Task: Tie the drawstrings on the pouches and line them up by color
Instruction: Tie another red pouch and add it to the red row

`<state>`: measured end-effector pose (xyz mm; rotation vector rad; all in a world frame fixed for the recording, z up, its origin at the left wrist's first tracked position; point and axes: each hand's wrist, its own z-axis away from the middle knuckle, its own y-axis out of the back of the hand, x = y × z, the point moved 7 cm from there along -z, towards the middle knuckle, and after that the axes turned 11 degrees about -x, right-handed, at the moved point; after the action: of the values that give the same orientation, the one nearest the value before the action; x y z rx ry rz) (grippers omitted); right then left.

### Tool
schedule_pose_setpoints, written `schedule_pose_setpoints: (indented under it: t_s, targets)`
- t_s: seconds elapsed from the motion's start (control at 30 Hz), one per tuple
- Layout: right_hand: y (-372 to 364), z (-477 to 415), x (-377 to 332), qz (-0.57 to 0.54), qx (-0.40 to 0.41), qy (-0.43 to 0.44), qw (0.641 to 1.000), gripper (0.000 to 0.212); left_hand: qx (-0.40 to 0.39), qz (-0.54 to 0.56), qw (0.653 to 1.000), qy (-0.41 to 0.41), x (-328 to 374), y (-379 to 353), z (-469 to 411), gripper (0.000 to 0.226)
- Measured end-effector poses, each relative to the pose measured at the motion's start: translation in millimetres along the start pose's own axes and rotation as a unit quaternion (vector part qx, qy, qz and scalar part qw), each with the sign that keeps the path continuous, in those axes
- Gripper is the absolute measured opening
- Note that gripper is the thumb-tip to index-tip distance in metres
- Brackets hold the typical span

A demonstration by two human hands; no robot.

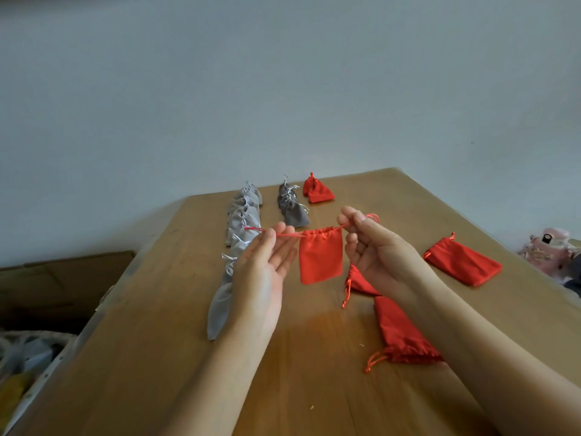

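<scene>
1. I hold the red pouch [320, 259] up off the table [188, 357], hanging between my 2 hands by its strings, mouth gathered at the top and body hanging flat below.
2. My left hand [267, 265] is palm up with the fingers mostly straight. The thumb pinches the left drawstring [289, 235] against them, and the string's end sticks out to the left past my fingers.
3. My right hand [371, 247] has its fingers curled round the right drawstring [372, 218]. A small loop of it shows above my knuckles.
4. Both strings run out nearly level from the pouch's mouth.
5. On the left, a row of light grey pouches [242, 225] runs from far to near, and my left wrist covers part of it.
6. Just right of that row, at the far end, lies a shorter row of dark grey pouches [294, 209].
7. Right of those, at the far edge, lie 2 tied red pouches [317, 191], touching each other.
8. 3 more red pouches lie loose on the right side: the flat pouch [462, 262] well off to the right, the hidden pouch [358, 283] partly under my right hand, and the near pouch [399, 335] beside my right forearm, its strings trailing to the near left.
9. A pink object [547, 247] sits beyond the table's right edge, too blurred to identify.
</scene>
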<state>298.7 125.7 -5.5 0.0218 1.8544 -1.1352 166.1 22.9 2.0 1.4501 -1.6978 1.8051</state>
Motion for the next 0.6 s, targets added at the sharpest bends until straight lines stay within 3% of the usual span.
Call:
schedule_pose_setpoints:
  t_s: [0.47, 0.6]
  targets:
    - [14.1, 1.2, -12.5, -0.084, 0.037, 0.039, 0.995, 0.021, 0.072, 0.074, 0.995, -0.015, 9.0, 18.4, -6.4, 0.024]
    - [20.1, 1.2, -12.0, -0.115, 0.054, 0.030, 0.991, 0.022, 0.056, 0.105, 0.993, -0.017, 13.9, 15.8, -5.3, 0.025]
